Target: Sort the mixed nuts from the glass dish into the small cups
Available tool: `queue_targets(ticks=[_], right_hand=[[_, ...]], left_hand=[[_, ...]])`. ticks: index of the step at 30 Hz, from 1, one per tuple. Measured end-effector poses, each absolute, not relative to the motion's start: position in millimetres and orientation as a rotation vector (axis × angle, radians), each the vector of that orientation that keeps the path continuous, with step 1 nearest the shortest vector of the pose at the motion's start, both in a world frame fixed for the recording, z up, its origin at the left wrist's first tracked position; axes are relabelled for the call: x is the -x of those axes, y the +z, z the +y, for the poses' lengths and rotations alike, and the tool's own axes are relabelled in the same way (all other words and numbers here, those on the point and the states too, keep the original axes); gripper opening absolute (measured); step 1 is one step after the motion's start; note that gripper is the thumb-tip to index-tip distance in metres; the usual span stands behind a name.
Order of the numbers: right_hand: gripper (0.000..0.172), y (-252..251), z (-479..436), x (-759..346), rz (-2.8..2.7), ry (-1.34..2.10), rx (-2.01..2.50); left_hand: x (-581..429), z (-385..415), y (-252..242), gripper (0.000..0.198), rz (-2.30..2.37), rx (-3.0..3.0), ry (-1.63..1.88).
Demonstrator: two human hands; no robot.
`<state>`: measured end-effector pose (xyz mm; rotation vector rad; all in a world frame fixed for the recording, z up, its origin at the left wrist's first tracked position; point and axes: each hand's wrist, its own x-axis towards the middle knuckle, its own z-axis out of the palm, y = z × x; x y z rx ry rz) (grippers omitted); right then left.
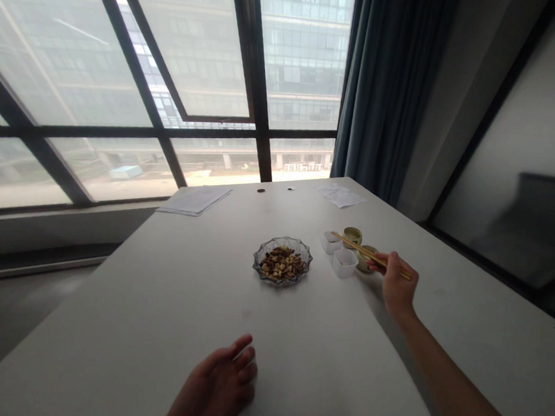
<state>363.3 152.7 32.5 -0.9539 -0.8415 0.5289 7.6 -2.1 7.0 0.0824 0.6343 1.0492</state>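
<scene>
My right hand [398, 283] is closed around a pair of wooden chopsticks [361, 249], whose tips reach out over the small cups to its left. Two small white square cups [344, 262] and two round greenish cups [353, 235] stand there in a cluster. A glass dish [282, 261] holding mixed nuts and beans sits in the middle of the white table [155, 301]. My left hand [222, 386] rests on the table near the front edge, fingers curled loosely, holding nothing I can see.
A stack of papers [195, 199] lies at the table's far left corner and a single sheet [340, 194] at the far right. Large windows and a dark curtain [387, 88] stand behind the table.
</scene>
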Motion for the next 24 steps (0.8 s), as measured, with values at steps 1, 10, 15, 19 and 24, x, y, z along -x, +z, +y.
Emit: queue_targets(ticks=[1, 10, 15, 19, 24], right_hand=[[0.046, 32, 153, -364, -0.838, 0.532, 0.956], [0.045, 41, 142, -347, -1.044, 0.674, 0.946], [0.045, 45, 129, -326, -1.238, 0.86, 0.911], [0.048, 45, 125, -317, -1.304, 0.894, 0.961], [0.05, 48, 121, -308, -1.316, 0.943, 1.012]], left_hand=[[-8, -2, 7, 0.028, 0.637, -0.084, 1.049], [-7, -3, 7, 0.027, 0.618, -0.068, 1.042], [-7, -2, 6, 0.027, 0.609, -0.061, 1.044], [-7, -1, 5, 0.026, 0.595, -0.059, 1.048], [-6, -2, 4, 0.028, 0.594, -0.061, 1.041]])
